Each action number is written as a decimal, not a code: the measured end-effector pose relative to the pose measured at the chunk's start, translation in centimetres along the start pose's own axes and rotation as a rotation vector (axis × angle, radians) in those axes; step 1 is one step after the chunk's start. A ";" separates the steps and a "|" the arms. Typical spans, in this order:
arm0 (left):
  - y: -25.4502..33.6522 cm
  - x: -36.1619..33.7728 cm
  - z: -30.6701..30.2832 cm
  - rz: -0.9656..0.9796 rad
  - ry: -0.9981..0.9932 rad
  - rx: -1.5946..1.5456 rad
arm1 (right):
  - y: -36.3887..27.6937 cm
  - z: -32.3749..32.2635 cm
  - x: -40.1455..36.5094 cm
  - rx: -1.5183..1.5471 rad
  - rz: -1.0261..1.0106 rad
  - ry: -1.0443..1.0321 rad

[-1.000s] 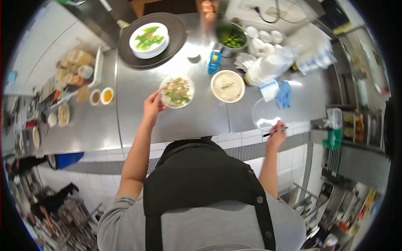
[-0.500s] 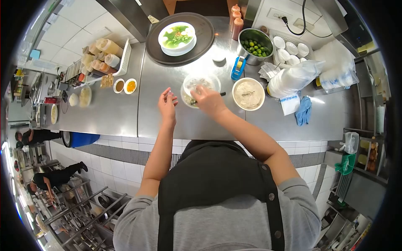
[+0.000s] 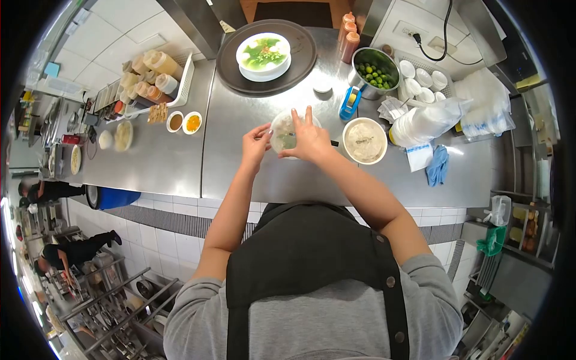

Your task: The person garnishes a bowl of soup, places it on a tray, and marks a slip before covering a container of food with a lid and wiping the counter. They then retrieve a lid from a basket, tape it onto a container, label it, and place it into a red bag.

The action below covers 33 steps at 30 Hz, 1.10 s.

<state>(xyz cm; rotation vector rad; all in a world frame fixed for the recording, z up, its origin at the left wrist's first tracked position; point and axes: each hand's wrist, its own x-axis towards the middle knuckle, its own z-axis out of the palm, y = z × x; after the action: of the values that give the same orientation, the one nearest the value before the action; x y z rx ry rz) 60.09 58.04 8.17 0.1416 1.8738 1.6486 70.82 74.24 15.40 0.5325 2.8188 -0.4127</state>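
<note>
Steel counter stretched across the front of us, with a dark round tray at its far side and a pale full bowl to the right. Between our two hands lay the covered bowl, upright on the metal, its cloudy lid showing beneath our fingers. Our right hand reached over it from the right, thumb at the near edge and two fingers spread open toward the far edge, so that it spanned much more of the round top than the other did. Our left hand was at the left edge, fingers bent and pointing in toward the bowl; whether they pinched the rim or only touched it, we could not tell. A slim dark marker ran roughly left to right under our right hand, its long axis across the span from thumb to fingertips, its dark end poking out toward the pale bowl. It seemed tucked against the palm, though its hold was hidden. We judged the right hand the better placed for downward pressure, the left for steadying the side.
</note>
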 end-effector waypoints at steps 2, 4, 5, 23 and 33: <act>-0.3 0.2 -0.3 0.035 -0.028 0.004 | -0.1 -0.1 0.2 0.009 -0.004 -0.021; -0.1 0.2 -0.3 0.030 -0.015 0.014 | 0.2 0.9 1.1 0.050 -0.064 0.020; 0.0 0.1 -0.3 0.027 -0.011 0.018 | 0.4 1.4 1.4 0.070 -0.093 0.039; 1.3 1.0 1.1 0.581 0.032 0.832 | 1.7 0.1 1.5 0.155 -0.216 -0.053; 3.3 -1.5 6.9 0.824 -0.196 1.268 | 3.7 7.7 -5.3 1.006 0.340 0.181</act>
<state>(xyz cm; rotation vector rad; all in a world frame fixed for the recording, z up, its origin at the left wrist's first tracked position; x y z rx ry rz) 63.80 63.99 11.62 1.6717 2.5505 0.4850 78.49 73.42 8.91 1.2390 2.3979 -1.7723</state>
